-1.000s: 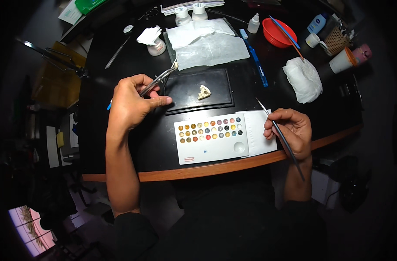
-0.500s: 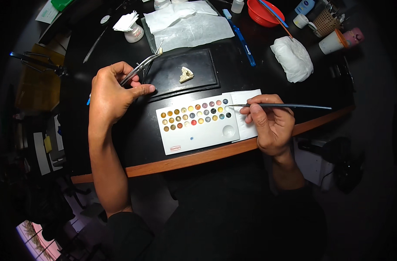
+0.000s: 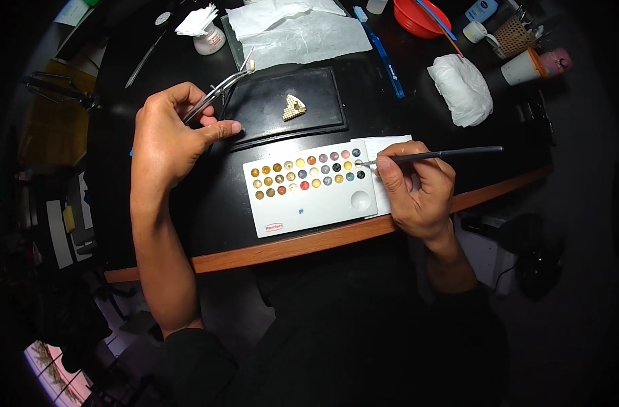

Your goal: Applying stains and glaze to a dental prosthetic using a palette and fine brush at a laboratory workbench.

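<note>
My left hand (image 3: 170, 139) is closed on metal forceps (image 3: 218, 90), raised over the left edge of a black slab (image 3: 269, 122). At the forceps' tips sits a small cream piece (image 3: 251, 66) that looks like a dental crown. Between my right thumb and fingers, my right hand (image 3: 421, 190) pinches a thin dark paintbrush (image 3: 452, 153). Its tip meets a well at the right end of a white paint palette (image 3: 282, 214), which has rows of coloured wells. On the slab lies a cream honeycomb firing tray (image 3: 294, 108).
White paper (image 3: 303, 41) lies behind the slab, beside a blue toothbrush (image 3: 384, 61). A wad of white tissue (image 3: 462, 91), a red bowl (image 3: 418, 20) and a white cup (image 3: 520, 68) stand at the far right. A jar (image 3: 209, 42) holding tissues is at the back left.
The brush tip has moved slightly right and down, from the palette's upper wells to one in the middle row. My left hand keeps its hold, and the view has shifted a little.
</note>
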{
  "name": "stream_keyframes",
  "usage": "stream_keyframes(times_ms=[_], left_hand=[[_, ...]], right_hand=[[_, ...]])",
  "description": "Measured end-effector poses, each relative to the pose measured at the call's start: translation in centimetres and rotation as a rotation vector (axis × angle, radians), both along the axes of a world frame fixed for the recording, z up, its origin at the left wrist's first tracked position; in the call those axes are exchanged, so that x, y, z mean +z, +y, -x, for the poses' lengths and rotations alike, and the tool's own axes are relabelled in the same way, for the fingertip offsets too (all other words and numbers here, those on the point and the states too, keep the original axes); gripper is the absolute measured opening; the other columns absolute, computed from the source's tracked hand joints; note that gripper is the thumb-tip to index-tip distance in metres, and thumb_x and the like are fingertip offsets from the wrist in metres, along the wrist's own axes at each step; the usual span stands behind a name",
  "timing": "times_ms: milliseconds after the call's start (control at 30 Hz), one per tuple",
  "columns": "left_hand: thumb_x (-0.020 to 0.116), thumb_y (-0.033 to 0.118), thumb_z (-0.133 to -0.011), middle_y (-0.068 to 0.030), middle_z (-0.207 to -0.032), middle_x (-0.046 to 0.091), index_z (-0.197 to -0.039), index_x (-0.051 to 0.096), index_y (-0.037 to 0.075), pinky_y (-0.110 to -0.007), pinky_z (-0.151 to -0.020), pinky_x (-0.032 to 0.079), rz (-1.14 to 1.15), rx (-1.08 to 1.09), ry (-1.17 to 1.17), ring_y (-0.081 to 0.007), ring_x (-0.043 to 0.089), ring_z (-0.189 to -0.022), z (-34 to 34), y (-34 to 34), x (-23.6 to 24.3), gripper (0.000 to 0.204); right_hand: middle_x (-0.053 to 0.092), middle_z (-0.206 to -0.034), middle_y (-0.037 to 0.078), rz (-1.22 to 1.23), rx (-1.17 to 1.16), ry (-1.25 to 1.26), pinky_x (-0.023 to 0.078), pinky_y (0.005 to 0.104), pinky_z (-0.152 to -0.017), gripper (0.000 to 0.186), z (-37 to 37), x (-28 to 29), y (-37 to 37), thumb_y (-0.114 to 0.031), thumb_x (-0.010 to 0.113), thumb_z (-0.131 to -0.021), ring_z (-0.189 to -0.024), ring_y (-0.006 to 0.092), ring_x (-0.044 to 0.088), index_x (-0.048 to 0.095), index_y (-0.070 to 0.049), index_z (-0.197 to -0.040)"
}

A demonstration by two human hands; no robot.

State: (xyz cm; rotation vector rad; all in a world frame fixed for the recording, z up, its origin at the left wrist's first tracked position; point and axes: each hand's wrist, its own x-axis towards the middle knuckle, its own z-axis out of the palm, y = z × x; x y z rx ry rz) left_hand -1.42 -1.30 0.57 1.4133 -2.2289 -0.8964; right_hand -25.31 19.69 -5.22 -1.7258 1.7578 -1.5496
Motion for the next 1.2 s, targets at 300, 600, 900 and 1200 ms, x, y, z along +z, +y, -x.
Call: stream_keyframes(times_ms=[300,600,900,1200], left_hand=[[0.096,0.006,-0.067,0.0003,-0.068,0.063,-0.074,0.058,0.006,-0.023,-0.062,0.048,-0.021,0.002,0.018,-0.0041,0.058,-0.066,0.1,0.1,-0.2,0.038],[0.1,0.013,-0.063,-0.0015,-0.066,0.064,-0.073,0.059,0.004,-0.027,-0.059,0.05,-0.009,-0.003,-0.003,-0.0083,0.06,-0.063,0.3,0.7,-0.8,0.043],[0.101,0.013,-0.062,-0.0036,-0.068,0.065,-0.074,0.06,0.003,-0.029,-0.062,0.052,-0.053,0.006,-0.001,-0.0106,0.062,-0.066,0.5,0.9,-0.8,0.044],[0.1,0.014,-0.063,-0.0068,-0.074,0.07,-0.08,0.066,0.001,-0.031,-0.065,0.055,0.02,-0.03,0.005,-0.0138,0.068,-0.07,0.4,0.7,-1.2,0.04]], right_hand=[[0.068,-0.079,0.009,0.043,-0.025,-0.241,0.046,0.0222,-0.06,0.012,0.5,0.1,0.4,-0.007,0.07,-0.099,-0.068,0.01,0.063,0.068,0.005,-0.096],[0.067,-0.082,0.009,0.031,-0.027,-0.293,0.048,0.0239,-0.067,0.012,0.9,-0.4,1.9,-0.006,0.065,-0.101,-0.072,0.0107,0.061,0.065,0.005,-0.097],[0.065,-0.084,0.007,0.051,0.012,-0.235,0.046,0.0202,-0.062,0.01,1.2,-0.6,1.8,-0.006,0.061,-0.103,-0.066,0.006,0.056,0.064,0.003,-0.101],[0.069,-0.08,0.011,0.115,-0.023,0.003,0.049,0.0262,-0.062,0.008,1.7,2.0,-0.1,0.002,0.069,-0.092,-0.066,0.0135,0.064,0.069,0.006,-0.099]])
